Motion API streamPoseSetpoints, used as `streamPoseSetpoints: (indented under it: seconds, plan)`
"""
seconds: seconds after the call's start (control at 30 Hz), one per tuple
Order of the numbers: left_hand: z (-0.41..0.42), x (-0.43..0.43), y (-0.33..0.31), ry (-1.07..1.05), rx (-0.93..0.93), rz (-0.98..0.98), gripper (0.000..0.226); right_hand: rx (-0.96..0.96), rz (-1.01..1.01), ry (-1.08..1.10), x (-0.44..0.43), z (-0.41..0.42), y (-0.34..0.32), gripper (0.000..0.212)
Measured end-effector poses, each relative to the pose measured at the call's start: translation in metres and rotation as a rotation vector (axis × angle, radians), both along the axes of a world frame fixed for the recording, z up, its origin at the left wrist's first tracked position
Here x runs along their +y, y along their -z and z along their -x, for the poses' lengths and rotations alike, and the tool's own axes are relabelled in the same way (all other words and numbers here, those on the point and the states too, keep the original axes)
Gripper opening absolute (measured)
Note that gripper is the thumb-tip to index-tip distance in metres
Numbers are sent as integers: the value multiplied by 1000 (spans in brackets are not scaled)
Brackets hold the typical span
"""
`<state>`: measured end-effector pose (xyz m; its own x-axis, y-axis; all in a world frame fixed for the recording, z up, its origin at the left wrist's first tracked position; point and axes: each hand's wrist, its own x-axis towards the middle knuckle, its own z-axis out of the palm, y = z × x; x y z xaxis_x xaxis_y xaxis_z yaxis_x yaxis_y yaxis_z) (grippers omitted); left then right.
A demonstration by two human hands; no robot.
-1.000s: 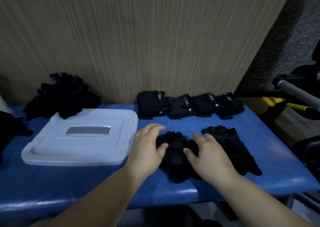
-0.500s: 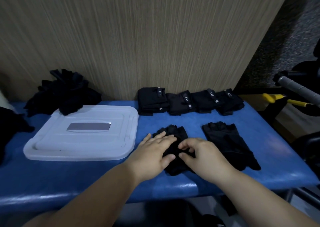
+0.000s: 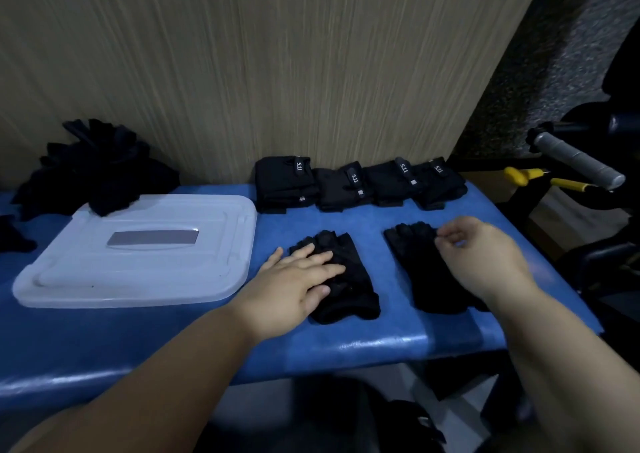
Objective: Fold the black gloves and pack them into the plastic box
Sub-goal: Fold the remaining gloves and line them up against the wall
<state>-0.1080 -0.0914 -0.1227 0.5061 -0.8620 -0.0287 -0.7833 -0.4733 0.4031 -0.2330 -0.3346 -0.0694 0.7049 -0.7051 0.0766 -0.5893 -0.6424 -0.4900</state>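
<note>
The blue counter [image 3: 346, 345] fills the middle. On its left side the see-through plastic box [image 3: 156, 279] sits flat. Behind it, a messy pile of black gloves [image 3: 97, 172] lies over the box's back corner. Four folded gloves [image 3: 356, 184] sit in a row by the wall [image 3: 277, 71]. Two more gloves lie near the front. The left hand [image 3: 298, 279] lies flat, fingers straight, pressing on the left glove [image 3: 349, 279]. The right hand [image 3: 481, 255] is over the right glove [image 3: 419, 265], fingers bent; I cannot tell if it grips it.
</note>
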Motion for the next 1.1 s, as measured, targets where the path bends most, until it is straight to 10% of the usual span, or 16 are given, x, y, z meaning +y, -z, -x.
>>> streamPoseSetpoints:
  seconds: [0.17, 0.67, 0.83, 1.1]
  plan:
    - [-1, 0, 1, 1, 4, 9, 43, 426, -57, 106, -14, 6, 5, 49]
    - [-1, 2, 1, 7, 2, 27, 42, -23, -627, -55, 14, -11, 5, 67]
    - [-2, 2, 2, 6, 7, 25, 42, -4, -686, -62, 2, -8, 2, 20]
    - [-5, 2, 0, -68, 171, 178, 33, -351, -987, -176, 32, -16, -15, 35]
